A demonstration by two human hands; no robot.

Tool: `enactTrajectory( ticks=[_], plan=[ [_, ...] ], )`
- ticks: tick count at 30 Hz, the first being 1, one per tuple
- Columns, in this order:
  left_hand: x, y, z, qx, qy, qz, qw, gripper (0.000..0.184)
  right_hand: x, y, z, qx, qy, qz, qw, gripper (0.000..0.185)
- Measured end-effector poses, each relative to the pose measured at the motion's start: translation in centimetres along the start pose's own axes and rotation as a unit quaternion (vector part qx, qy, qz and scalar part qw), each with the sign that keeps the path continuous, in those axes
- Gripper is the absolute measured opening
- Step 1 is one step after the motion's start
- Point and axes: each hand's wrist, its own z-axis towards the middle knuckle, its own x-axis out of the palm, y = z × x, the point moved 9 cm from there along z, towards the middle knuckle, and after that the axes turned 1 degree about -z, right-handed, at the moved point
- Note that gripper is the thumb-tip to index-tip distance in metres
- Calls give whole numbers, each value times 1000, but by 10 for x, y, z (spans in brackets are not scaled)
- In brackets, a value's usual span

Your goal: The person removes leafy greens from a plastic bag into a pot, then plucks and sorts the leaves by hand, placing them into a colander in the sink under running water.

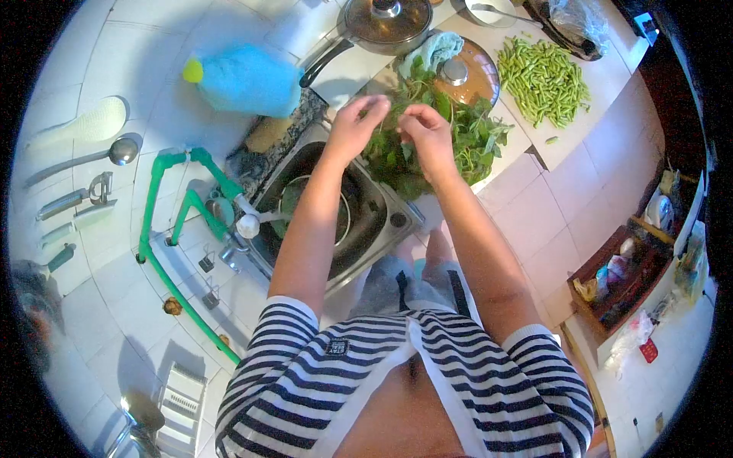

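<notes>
Loose leafy greens (466, 145) are heaped on the counter beside the sink, under and around both hands. My left hand (357, 128) is above the left side of the heap, near the sink corner, its fingers drawn together and slightly blurred. Close by on the right, my right hand (429, 137) has thumb and fingers pinched over the leaves. Whatever either hand's fingertips hold is too small to make out. A glass lid (479, 72) with a round knob lies behind the greens, with a pale green cloth (437, 52) at its left edge.
The metal sink (397, 221) holds a dark basin below my left forearm. Chopped green beans (542, 80) are spread at the right. A lidded pan (389, 30) stands behind, its handle pointing left. A blue bottle (248, 80) and green pipes (156, 195) are at the left.
</notes>
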Motion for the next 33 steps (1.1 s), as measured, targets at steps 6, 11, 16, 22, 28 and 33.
enactTrajectory(
  ticks=[6,11,16,22,28,33],
  plan=[
    [-17,28,-12,-125,-118,-181,968,25,0,4,-13,32,51,222,973,11],
    [-39,62,-30,-140,-219,-218,941,23,-37,18,-44,48,28,254,965,8],
    [-68,148,-70,-142,-346,-120,920,17,-167,-8,-104,-22,-150,87,985,5],
    [-46,120,-62,-42,-337,252,906,46,-305,-153,-137,122,-314,91,937,11],
    [-44,135,-41,-104,-261,189,941,28,-264,-207,-71,276,-197,-30,940,37],
    [21,67,-16,-12,-89,207,974,76,-277,-151,-82,116,-343,-47,931,44]
  ],
)
